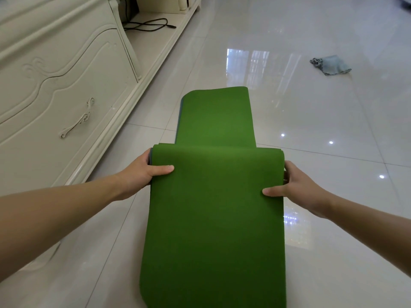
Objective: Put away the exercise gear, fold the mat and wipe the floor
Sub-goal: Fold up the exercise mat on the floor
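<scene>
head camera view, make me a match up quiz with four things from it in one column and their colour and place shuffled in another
Things:
1 mat
2 cloth
3 cable
4 cabinet

Descriptions:
a pale blue, crumpled on the floor
b cream, with a carved door
c green, gripped by the left hand and the right hand
d black, on the low shelf

Pairs: 1-c, 2-a, 3-d, 4-b
</scene>
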A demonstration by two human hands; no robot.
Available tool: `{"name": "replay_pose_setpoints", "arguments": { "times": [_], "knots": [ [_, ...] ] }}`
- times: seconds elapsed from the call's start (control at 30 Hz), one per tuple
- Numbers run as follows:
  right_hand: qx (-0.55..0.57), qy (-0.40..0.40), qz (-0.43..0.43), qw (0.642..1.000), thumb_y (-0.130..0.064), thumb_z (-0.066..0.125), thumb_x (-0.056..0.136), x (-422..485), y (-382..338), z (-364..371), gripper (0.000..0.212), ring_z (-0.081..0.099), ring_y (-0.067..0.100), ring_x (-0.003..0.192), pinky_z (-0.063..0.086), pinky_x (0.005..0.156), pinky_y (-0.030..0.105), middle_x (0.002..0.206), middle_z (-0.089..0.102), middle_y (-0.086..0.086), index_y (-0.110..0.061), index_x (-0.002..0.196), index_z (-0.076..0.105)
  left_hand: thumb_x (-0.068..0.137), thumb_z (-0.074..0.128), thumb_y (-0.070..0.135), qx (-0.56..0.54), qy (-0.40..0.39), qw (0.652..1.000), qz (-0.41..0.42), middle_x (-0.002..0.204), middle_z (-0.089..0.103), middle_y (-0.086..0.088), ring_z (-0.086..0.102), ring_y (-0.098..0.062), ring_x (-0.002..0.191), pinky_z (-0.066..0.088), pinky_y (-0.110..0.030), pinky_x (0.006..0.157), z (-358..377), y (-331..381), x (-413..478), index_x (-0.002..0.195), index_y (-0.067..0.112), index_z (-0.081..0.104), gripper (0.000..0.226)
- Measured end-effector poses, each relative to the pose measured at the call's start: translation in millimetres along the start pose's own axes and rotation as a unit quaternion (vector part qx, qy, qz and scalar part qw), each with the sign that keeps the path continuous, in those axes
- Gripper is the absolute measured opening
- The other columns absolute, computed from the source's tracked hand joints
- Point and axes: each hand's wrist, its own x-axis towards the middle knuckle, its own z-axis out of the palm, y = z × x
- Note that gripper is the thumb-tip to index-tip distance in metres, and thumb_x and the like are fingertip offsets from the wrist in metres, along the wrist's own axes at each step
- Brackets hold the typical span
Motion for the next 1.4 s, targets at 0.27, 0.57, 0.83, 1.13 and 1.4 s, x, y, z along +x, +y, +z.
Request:
{"name": "replay_pose_setpoints", "arguments": {
  "times": [0.27,0.57,0.83,1.13,1.4],
  "knots": [
    [-0.003,0.007,-0.006,1.0,-0.008,0.082,0.073,0.3,2.0,1.7,0.07,0.067,0.017,0.101,0.054,0.087,0.035,0.113,0.067,0.003,-0.029,0.128,0.045,0.075,0.083,0.004,0.013,-0.054,0.998,-0.017,0.128,0.067,-0.001,0.067,-0.024,0.113,0.056,-0.04,0.093,-1.5,-12.9,-8.9,0.139,0.032,0.042,0.081],
    [0.011,-0.003,-0.026,1.0,-0.006,0.08,0.075,-5.6,-0.7,1.1,0.07,0.07,0.015,0.097,0.056,0.086,0.038,0.113,0.068,0.005,-0.029,0.128,0.042,0.07,0.08,0.015,0.033,-0.054,0.998,-0.017,0.128,0.067,0.001,0.066,-0.022,0.116,0.051,-0.043,0.1,-2.0,-12.0,-14.6,0.141,0.028,0.043,0.081],
    [0.023,-0.018,-0.04,0.999,-0.011,0.082,0.073,-17.8,-9.2,-2.5,0.064,0.071,0.015,0.094,0.06,0.073,0.041,0.112,0.068,0.001,-0.032,0.122,0.046,0.066,0.08,0.021,0.023,-0.038,0.999,-0.024,0.121,0.071,0.0,0.07,-0.026,0.107,0.055,-0.05,0.094,0.2,-1.9,-21.0,0.135,0.028,0.049,0.075],
    [0.023,-0.023,-0.047,0.998,-0.023,0.079,0.063,-18.5,-18.6,-0.6,0.066,0.072,0.024,0.09,0.059,0.074,0.054,0.106,0.071,0.002,-0.028,0.121,0.048,0.069,0.078,0.022,0.019,-0.033,0.999,-0.026,0.121,0.07,-0.003,0.069,-0.03,0.108,0.053,-0.054,0.096,-5.3,-4.9,-22.9,0.135,0.028,0.05,0.072],
    [0.024,-0.016,-0.066,0.997,-0.021,0.081,0.062,-10.4,-22.7,-1.3,0.069,0.071,0.015,0.092,0.058,0.065,0.035,0.112,0.067,0.004,-0.031,0.122,0.048,0.068,0.083,0.025,0.038,-0.004,0.999,-0.005,0.12,0.07,0.002,0.07,-0.023,0.106,0.056,-0.051,0.092,-8.2,-3.6,-17.4,0.134,0.033,0.048,0.075]
  ]
}}
